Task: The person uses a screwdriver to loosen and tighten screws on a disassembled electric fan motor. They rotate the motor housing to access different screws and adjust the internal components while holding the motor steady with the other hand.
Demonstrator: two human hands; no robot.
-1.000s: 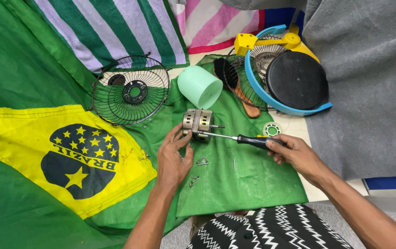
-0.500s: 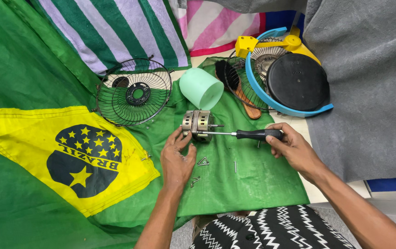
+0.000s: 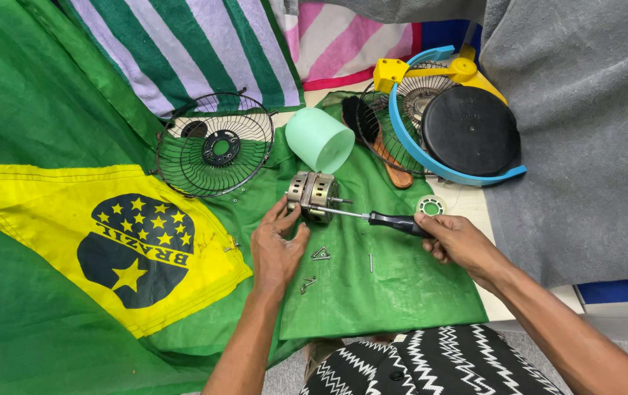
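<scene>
left hand (image 3: 277, 249) steadies small metal motor (image 3: 312, 196) at frame centre; right hand (image 3: 457, 238) wraps screwdriver (image 3: 372, 216), tip at motor. mint cup (image 3: 319, 139) and wire grille (image 3: 215, 145) above, loose screws (image 3: 320, 254) below. green cloth (image 3: 372, 285) underneath.
</scene>
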